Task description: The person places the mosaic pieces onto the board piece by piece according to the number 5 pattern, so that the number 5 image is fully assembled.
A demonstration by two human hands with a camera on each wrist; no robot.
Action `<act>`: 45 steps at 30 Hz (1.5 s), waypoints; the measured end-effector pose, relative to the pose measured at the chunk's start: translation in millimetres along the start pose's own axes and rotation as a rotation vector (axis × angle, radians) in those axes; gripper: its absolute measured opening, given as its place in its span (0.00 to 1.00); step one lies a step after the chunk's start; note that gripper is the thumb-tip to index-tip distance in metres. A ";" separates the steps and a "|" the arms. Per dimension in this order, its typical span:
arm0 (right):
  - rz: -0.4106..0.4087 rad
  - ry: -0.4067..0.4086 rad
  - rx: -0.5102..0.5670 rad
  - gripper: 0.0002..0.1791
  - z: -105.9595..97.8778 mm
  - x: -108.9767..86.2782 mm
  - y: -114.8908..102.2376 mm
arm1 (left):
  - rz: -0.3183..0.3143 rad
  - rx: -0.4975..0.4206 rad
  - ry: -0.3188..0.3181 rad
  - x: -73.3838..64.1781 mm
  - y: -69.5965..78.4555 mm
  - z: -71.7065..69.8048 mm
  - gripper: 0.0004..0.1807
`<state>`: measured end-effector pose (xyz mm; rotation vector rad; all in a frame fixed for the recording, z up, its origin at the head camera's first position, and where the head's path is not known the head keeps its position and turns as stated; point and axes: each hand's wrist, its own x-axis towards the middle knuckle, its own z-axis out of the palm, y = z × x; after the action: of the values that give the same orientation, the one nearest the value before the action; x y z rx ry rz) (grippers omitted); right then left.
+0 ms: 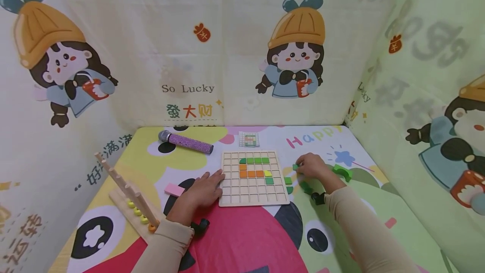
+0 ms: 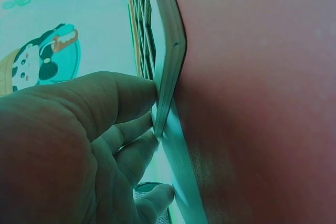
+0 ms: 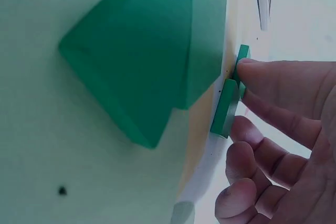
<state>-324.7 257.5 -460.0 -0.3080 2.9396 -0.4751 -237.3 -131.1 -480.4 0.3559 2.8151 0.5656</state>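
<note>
A wooden grid board (image 1: 235,191) lies on the table with green, orange and yellow pieces in its squares. At its left edge rests my left hand (image 1: 202,188), thumb and fingertips touching the side; the left wrist view shows the thumb (image 2: 134,95) against the board's rim (image 2: 172,51). Right of the board, my right hand (image 1: 313,167) pinches a small green block (image 3: 243,55) between thumb and forefinger. Another green block (image 3: 226,107) lies close beside that one. Larger green pieces (image 3: 131,56) are nearer the right wrist camera.
Loose green pieces (image 1: 288,180) lie along the board's right side, and a green arch-shaped block (image 1: 342,172) is farther right. A small pattern card (image 1: 249,139) and a purple microphone (image 1: 191,143) are behind. At left are a pink block (image 1: 174,189) and a wooden peg stand (image 1: 129,218).
</note>
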 end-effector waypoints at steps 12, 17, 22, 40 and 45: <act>0.044 0.029 0.072 0.11 3.3 -1.9 -0.4 | 0.001 0.001 0.001 1.3 0.4 2.7 0.33; 0.014 0.042 0.100 0.08 2.8 -10.1 -5.0 | 0.006 0.010 0.003 5.2 -1.2 3.5 0.33; -0.043 0.053 0.209 0.06 6.1 -16.3 -13.7 | 0.007 0.013 0.000 5.6 -0.8 3.2 0.33; -0.127 -0.077 0.473 0.04 23.0 -31.9 -58.3 | -0.005 0.011 -0.002 4.5 -3.3 2.4 0.32; -0.148 -0.084 0.452 0.03 27.4 -36.0 -63.8 | -0.010 0.016 -0.003 4.2 -2.3 2.8 0.33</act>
<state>-273.7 198.2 -460.9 -0.4703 2.6383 -1.0911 -240.9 -131.0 -484.6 0.3457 2.8181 0.5401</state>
